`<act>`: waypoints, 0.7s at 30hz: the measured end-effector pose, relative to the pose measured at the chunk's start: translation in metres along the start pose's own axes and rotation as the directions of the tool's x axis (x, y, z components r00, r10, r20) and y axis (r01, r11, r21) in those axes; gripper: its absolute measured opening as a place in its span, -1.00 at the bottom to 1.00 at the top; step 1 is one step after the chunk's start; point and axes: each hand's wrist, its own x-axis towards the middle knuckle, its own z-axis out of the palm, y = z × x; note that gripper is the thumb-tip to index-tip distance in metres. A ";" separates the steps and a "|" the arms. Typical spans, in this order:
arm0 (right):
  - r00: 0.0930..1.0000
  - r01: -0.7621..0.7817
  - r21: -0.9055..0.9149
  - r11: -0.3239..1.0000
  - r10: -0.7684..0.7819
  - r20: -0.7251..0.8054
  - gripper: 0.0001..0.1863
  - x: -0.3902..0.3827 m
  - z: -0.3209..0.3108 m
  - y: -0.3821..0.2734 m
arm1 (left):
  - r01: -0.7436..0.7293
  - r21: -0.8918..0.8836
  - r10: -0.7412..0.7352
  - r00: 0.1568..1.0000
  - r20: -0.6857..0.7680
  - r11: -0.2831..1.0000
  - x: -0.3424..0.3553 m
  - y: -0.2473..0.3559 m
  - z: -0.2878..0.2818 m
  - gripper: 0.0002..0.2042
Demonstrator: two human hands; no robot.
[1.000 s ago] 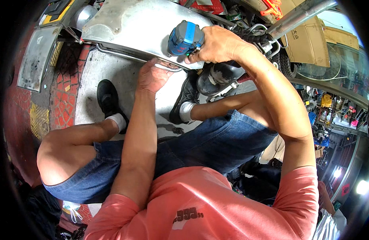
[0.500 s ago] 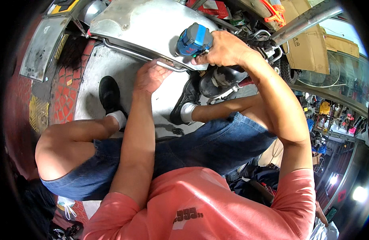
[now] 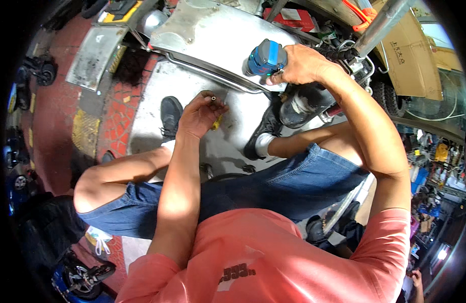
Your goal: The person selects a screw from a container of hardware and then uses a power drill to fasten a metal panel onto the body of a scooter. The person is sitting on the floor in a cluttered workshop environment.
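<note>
My right hand grips a blue and black cordless power tool, its head turned down over the right end of a bare metal plate. Bent metal tubing runs along the plate's near edge. My left hand is below this tubing, apart from it, palm up with curled fingers. A small round metal piece shows at its fingertips; I cannot tell whether it is a screw or a nut. Something yellow shows beside the palm, mostly hidden by the hand.
A worn metal panel stands at the left above red paving. Cardboard and a thick metal pole are at the upper right, near a red box. A black rounded part lies beside my right foot.
My left hand has come away from the tubing, down toward me, and now shows a small metal piece at its fingertips. My right hand keeps its grip on the power tool over the plate.
</note>
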 end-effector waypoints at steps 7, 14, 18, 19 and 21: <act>0.998 0.031 -0.044 0.999 -0.028 0.060 -0.30 0.002 -0.012 -0.004 | -0.154 0.079 0.138 0.975 0.173 0.985 -0.032 0.037 0.077 -0.86; 0.998 0.021 -0.032 0.999 -0.019 0.062 -0.23 0.001 -0.013 -0.005 | -0.160 0.059 0.138 0.952 0.272 0.985 -0.042 0.044 0.092 -0.83; 0.997 -0.005 -0.004 1.000 0.006 0.080 -0.23 0.001 -0.011 -0.004 | -0.171 0.046 0.151 0.948 0.279 0.984 -0.042 0.045 0.093 -0.83; 0.997 0.001 0.007 1.000 -0.002 0.074 -0.25 0.001 -0.009 -0.002 | -0.173 0.044 0.154 0.947 0.280 0.984 -0.042 0.044 0.094 -0.83; 0.998 0.015 0.028 1.000 -0.017 0.060 -0.28 0.004 -0.006 0.002 | -0.171 0.064 0.150 0.957 0.250 0.983 -0.042 0.045 0.095 -0.88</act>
